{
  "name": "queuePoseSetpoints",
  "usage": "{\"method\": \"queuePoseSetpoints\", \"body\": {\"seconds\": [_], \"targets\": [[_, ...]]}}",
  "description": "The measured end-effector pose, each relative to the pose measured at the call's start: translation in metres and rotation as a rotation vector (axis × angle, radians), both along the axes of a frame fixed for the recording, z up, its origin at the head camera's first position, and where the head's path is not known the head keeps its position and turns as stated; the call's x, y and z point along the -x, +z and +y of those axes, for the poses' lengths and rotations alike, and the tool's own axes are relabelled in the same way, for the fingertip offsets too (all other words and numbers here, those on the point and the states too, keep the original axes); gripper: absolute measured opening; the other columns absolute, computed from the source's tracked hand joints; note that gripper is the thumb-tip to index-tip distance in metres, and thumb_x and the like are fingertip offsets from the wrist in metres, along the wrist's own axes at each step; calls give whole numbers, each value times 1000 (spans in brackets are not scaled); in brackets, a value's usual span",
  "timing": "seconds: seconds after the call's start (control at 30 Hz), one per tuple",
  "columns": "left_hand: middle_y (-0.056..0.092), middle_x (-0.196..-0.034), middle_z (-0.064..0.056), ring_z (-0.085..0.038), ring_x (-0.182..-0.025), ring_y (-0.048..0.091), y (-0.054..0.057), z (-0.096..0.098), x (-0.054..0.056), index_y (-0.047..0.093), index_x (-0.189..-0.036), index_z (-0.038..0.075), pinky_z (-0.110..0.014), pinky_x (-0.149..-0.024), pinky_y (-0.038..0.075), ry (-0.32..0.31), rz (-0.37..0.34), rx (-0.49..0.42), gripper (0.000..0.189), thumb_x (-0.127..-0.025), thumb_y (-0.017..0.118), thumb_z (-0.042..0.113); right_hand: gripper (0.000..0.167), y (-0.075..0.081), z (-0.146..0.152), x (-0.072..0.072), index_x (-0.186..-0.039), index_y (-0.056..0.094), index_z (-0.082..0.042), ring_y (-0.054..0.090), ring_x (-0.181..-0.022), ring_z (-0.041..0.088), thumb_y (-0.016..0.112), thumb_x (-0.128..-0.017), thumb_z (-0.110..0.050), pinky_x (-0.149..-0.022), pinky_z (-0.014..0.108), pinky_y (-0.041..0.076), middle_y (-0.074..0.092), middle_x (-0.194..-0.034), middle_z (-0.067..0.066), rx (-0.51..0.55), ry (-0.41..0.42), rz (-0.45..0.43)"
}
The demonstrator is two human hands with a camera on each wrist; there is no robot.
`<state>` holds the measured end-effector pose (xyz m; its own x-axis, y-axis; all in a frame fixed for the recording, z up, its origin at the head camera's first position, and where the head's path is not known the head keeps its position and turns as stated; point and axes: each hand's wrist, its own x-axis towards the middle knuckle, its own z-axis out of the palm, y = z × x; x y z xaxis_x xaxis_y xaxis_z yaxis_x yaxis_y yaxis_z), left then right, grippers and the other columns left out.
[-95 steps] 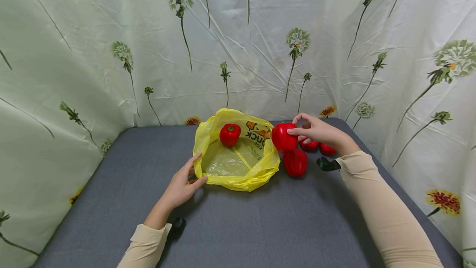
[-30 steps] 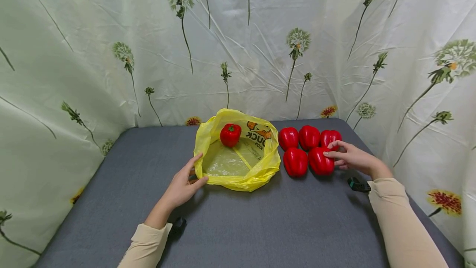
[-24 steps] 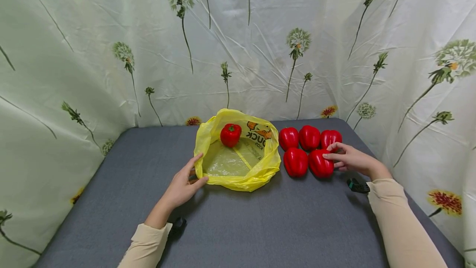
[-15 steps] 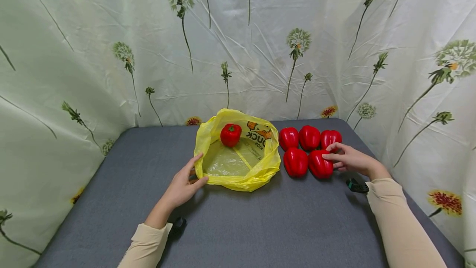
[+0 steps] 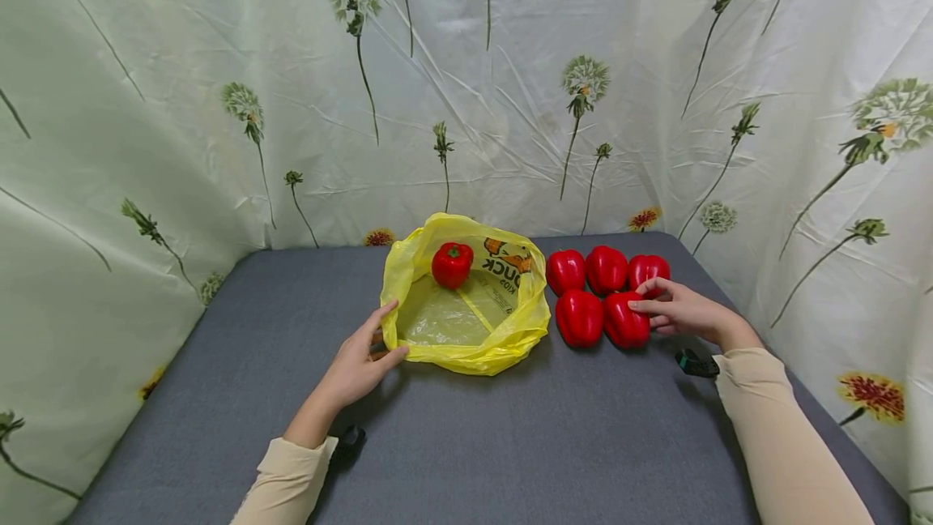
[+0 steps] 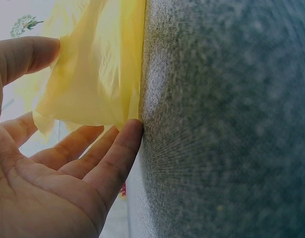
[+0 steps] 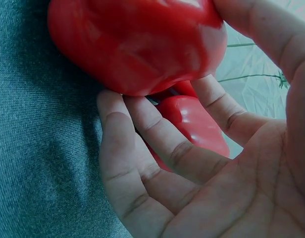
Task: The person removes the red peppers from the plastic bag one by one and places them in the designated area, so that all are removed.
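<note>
A yellow plastic bag (image 5: pixel 466 359) lies on the grey table, its mouth gaping. Inside it, toward the back, sits a red bell pepper with a green stem (image 5: pixel 452 264). My left hand (image 5: pixel 353 367) touches the bag's near left edge with thumb and fingers spread; in the left wrist view the fingertips (image 6: pixel 130 134) meet the yellow film. Right of the bag, my right hand (image 5: pixel 688 313) holds the front right bell pepper (image 5: pixel 625 321) between thumb and fingers. The right wrist view shows this pepper (image 7: pixel 137 44) close up, its underside near the table.
Several more red bell peppers stand beside the held one: one at front left (image 5: pixel 579 318), and a back row including one in the middle (image 5: pixel 607 269). A flowered curtain (image 5: pixel 503 104) hangs behind and along both sides of the table (image 5: pixel 466 452).
The right hand carried a raised bell pepper from beside the bag rightward and down to the group's front right, then shifted it slightly left. The left hand stays at the bag.
</note>
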<state>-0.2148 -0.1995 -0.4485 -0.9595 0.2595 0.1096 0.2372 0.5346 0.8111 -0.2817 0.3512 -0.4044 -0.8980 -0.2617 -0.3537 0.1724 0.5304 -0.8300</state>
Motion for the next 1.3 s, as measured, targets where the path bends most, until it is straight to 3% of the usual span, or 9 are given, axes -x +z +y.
{"method": "queuePoseSetpoints", "body": {"seconds": [0.47,0.7,0.87,0.97,1.13,1.3], "targets": [[35,-172,-24,-52,-144,54,-2,0,1,28,-171,21,-58,-107,58,12,-1,-1,80,-105,73,20,58,1,-3,2,-141,37,-3,72,-98,19,67,-106,-39,-90,34,63,58,-131,15,-15,11,18],[36,-171,-23,-51,-143,55,-2,0,2,28,-171,22,-58,-107,58,12,-6,-5,81,-104,74,19,56,6,-2,3,-140,41,-3,72,-106,20,64,-107,-42,-90,35,63,58,-139,22,-109,26,53],[37,-170,-24,-50,-142,57,-1,0,1,28,-171,20,-56,-106,59,6,8,-9,81,-104,74,19,49,21,-7,4,-135,49,-4,64,-109,23,64,-107,-42,-80,32,57,62,-131,20,-213,8,178],[37,-170,-25,-50,-142,57,-1,-1,0,28,-171,19,-56,-105,60,0,18,-8,80,-104,73,19,47,31,-13,4,-135,51,-3,62,-112,27,62,-108,-40,-82,32,55,62,-132,20,-256,1,258],[37,-170,-26,-51,-142,56,0,-1,-1,29,-170,17,-56,-105,60,-10,23,-14,78,-105,72,20,45,53,-33,1,-137,52,-3,62,-118,33,61,-110,-38,-84,33,55,60,-139,25,-257,20,321],[37,-170,-27,-50,-141,57,1,-1,-2,30,-170,16,-55,-105,60,-14,25,-12,77,-105,72,21,41,75,-66,-3,-134,55,-4,68,-105,29,62,-110,-36,-81,32,57,62,-138,26,-238,61,369]]}}
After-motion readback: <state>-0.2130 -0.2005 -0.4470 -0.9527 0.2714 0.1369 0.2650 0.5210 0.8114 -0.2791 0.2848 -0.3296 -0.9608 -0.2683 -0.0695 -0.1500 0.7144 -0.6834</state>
